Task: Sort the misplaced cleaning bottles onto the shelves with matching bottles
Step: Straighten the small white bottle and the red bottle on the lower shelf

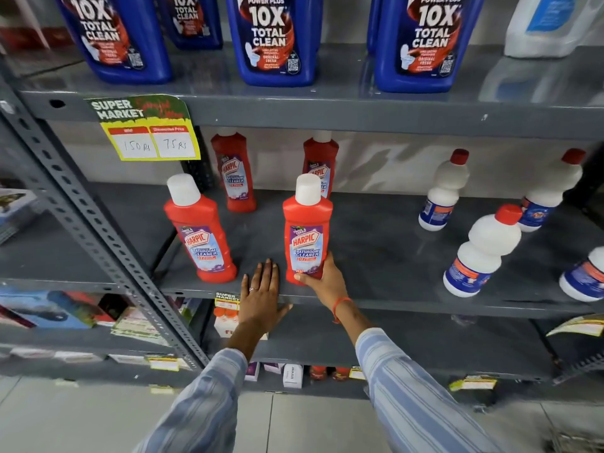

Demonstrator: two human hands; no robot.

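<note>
My right hand (327, 281) grips the base of a red bathroom cleaner bottle (307, 230) with a white cap, standing upright near the front of the middle shelf (392, 256). My left hand (261, 295) lies flat and open on the shelf's front edge, just left of that bottle. A second red bottle (199, 230) stands at the front left, and two more red bottles (233, 173) (320, 161) stand behind. Several white bottles with red caps (483, 250) occupy the right part of the same shelf.
Large blue bottles (274, 37) line the upper shelf, with a white bottle (549, 24) at its right end. A price tag (147, 129) hangs from the upper shelf edge. A slotted metal upright (98, 223) stands at the left. Lower shelves hold small boxes and packets.
</note>
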